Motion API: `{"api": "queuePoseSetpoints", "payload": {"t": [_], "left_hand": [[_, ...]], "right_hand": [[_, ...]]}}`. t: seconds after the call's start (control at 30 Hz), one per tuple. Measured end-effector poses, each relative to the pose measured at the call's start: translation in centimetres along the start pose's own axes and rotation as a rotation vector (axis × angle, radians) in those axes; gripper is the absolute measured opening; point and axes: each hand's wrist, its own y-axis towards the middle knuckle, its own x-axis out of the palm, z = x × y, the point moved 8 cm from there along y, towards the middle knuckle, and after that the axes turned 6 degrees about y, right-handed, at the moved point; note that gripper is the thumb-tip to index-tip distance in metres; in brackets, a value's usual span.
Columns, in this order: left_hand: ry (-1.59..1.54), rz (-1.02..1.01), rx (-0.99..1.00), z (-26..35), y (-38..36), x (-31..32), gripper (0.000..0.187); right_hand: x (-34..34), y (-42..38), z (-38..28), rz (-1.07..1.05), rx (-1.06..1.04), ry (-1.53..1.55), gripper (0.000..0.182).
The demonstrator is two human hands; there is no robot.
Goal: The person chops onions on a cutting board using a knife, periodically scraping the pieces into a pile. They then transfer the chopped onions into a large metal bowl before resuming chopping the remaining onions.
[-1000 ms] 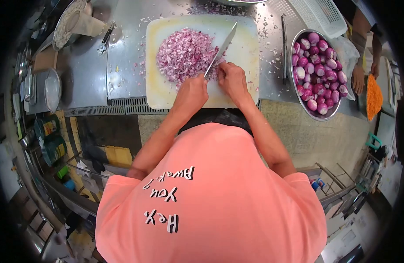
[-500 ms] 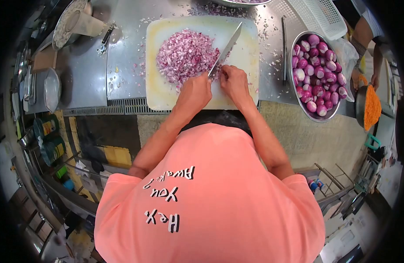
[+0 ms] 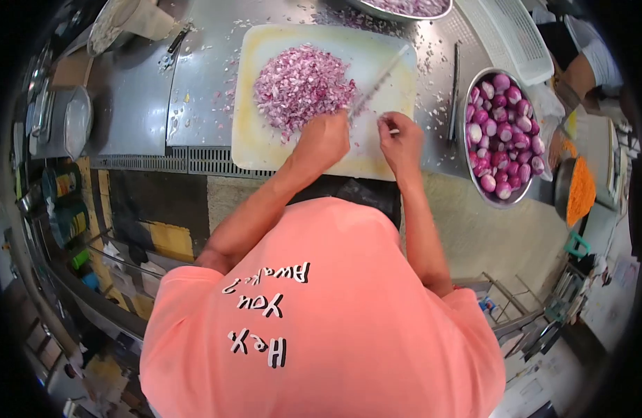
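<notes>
A heap of chopped red onion (image 3: 300, 87) lies on the white cutting board (image 3: 258, 153). My left hand (image 3: 324, 141) is closed around the handle of a kitchen knife (image 3: 380, 80), at the heap's near right edge. The blade points away and to the right over the board, smeared by motion; its handle is hidden in my fist. Above the board's near right corner, my right hand (image 3: 403, 143) pinches a small whitish piece (image 3: 395, 131) between thumb and fingers. That piece is too small to name with certainty. A few onion bits lie between my hands.
Right of the board stand a dark rod (image 3: 454, 90) and a metal bowl (image 3: 472, 184) of peeled red onions. A white perforated basket (image 3: 537, 66) and another onion bowl (image 3: 404, 14) are behind. Containers (image 3: 112, 28) stand far left; a person's arm (image 3: 578, 76) shows at right.
My right hand has moved right, away from the knife, with its fingers still pinched. The knife and left hand have shifted slightly right, and the view has shifted a little.
</notes>
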Motion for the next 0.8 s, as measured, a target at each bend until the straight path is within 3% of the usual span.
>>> {"api": "queuePoseSetpoints", "payload": {"t": [0.1, 0.2, 0.33, 0.53, 0.67, 0.8], "left_hand": [[-0.042, -0.240, -0.057, 0.8, -3.0, 1.0, 0.018], [-0.031, -0.301, -0.073, -1.7, -5.5, 1.2, 0.018], [-0.055, -0.132, -0.170, -7.2, -5.6, -3.6, 0.018], [0.005, -0.086, -0.197, -7.4, -4.4, -10.0, 0.018], [0.203, 0.148, -0.134, -10.7, -1.0, -14.0, 0.015], [0.384, 0.214, -0.067, -14.0, 1.2, -11.8, 0.013]], "right_hand": [[-2.5, 0.0, -0.3, 0.110, 0.028, 0.045, 0.008], [-4.8, 0.3, -0.3, 0.187, 0.019, 0.029, 0.007], [-5.7, 0.4, 0.4, 0.205, 0.029, 0.009, 0.008], [-3.4, 0.9, 0.6, 0.143, -0.059, 0.034, 0.008], [-1.2, 1.5, -0.5, 0.075, -0.088, 0.086, 0.010], [2.1, 2.8, -0.9, 0.001, -0.154, 0.195, 0.016]]}}
